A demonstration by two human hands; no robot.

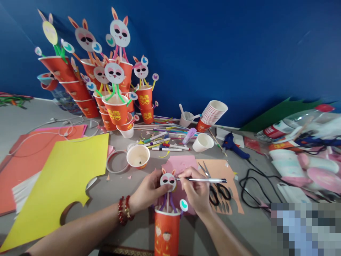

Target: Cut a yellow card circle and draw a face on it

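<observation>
A paper bunny face [165,179] with pink eye patches and dark eyes stands on a stem above a red paper cup [167,231]. My left hand [149,190] pinches the face at its left and lower edge, thumb across the front. Closed around a pen [205,180], my right hand [195,193] holds the tip close to the right edge of the face; whether it touches I cannot tell. Purple pipe cleaners rise from the cup, and a small white disc with a teal heart [183,205] sticks out at its right.
Finished bunny cups [115,110] stand stacked at back left. Yellow card [61,177] lies left, scissors [220,192] right on orange paper. Behind are markers [170,149], a tape roll [117,161], white cups [203,143] and a blue glue gun [236,145] with its cord.
</observation>
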